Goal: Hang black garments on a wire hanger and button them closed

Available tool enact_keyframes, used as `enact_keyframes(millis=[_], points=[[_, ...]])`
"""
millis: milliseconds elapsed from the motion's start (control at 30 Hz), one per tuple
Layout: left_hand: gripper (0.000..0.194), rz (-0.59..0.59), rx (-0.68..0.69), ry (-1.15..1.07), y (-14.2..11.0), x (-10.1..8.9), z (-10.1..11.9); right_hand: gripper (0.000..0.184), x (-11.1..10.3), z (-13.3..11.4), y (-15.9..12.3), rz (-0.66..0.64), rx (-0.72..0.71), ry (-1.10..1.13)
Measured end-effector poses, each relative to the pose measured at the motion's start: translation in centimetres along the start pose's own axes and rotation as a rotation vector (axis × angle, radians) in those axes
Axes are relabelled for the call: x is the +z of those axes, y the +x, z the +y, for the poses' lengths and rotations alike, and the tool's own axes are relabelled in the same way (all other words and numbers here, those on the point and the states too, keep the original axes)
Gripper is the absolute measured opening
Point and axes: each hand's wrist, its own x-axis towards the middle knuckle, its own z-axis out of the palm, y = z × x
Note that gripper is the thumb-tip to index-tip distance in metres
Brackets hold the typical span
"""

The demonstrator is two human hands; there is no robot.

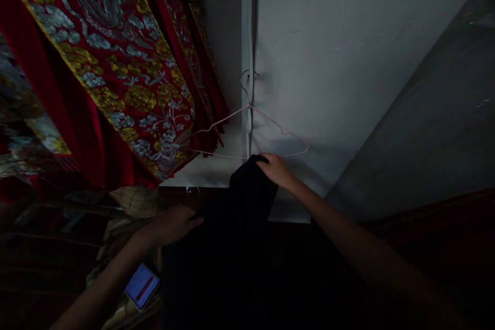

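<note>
A dark black garment (247,201) hangs down the middle of the view, its lower part lost in shadow. My right hand (275,169) is closed on its top edge, close to the bottom bar of a thin wire hanger (228,116). Whether the cloth passes over that bar I cannot make out. The hanger's hook is caught on a vertical strip (249,51) on the wall. Lower and to the left, my left hand (176,224) grips the garment's side, with the thumb showing on the near side.
Red cloth with gold and silver embroidery (127,72) hangs on the left, close to the hanger's left end. A pale wall (328,36) rises behind. Below my left forearm lies a small lit blue-white rectangular object (142,286) with a red bar on it.
</note>
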Motion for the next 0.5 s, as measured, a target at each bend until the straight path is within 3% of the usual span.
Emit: enact_keyframes(millis=[100,200,267,433,500], points=[[0.022,-0.020,-0.098,0.338,0.2,-1.2,0.2,0.022,-2.1,0.2,-2.1,0.015,-0.139,-0.168],[0.026,-0.055,-0.130,0.595,1.4,-1.9,1.2,0.021,-4.0,-0.5,-3.1,0.030,-0.177,-0.270],[0.031,0.013,-0.050,0.596,2.4,-2.2,2.1,0.018,-5.5,-0.8,-3.3,0.064,-0.172,-0.299],[0.029,0.399,0.262,0.499,4.4,-2.2,3.9,0.023,-8.1,0.3,-5.0,0.019,-0.136,-0.314],[0.028,0.421,0.320,0.404,5.0,-1.8,4.4,0.024,-8.2,1.1,-6.1,-0.002,-0.102,-0.273]])
